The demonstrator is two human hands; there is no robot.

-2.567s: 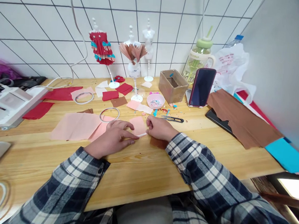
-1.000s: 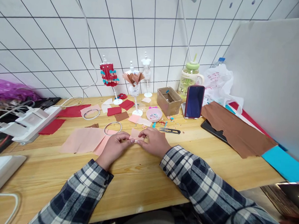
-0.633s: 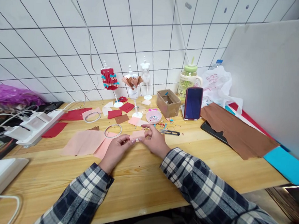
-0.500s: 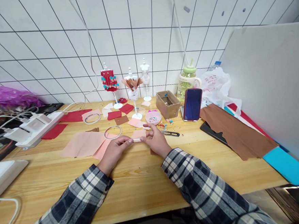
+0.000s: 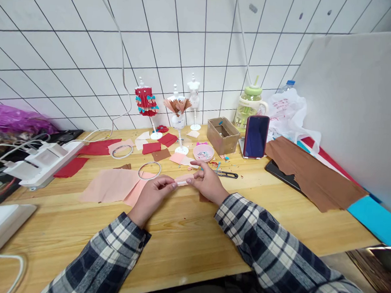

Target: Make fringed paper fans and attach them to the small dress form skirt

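Between my two hands is a small piece of pink crepe paper (image 5: 184,179) with a pale folded strip along its near edge. My left hand (image 5: 154,196) pinches its left end between thumb and fingers. At the right end, my right hand (image 5: 209,183) pinches the same piece, its index finger raised. Left of my hands lie larger pink crepe sheets (image 5: 110,186) and a thin metal ring (image 5: 149,170). A brown paper scrap (image 5: 205,198) shows partly under my right hand. Thread snips (image 5: 226,174) rest just beyond it, near a pink dish of sequins (image 5: 203,153).
Small white dress forms stand at the back, one in a red ruffled dress (image 5: 146,101), one with brown pleated paper (image 5: 177,106). Further right are a cardboard box (image 5: 223,136), a propped phone (image 5: 256,136), a green-lidded jug (image 5: 249,108) and brown paper (image 5: 317,177). A power strip (image 5: 52,163) lies left.
The pink paper between my fingers looks flatter and narrower, with its far part folded down towards me. Both hands keep their pinch, and the whole view has shifted slightly.
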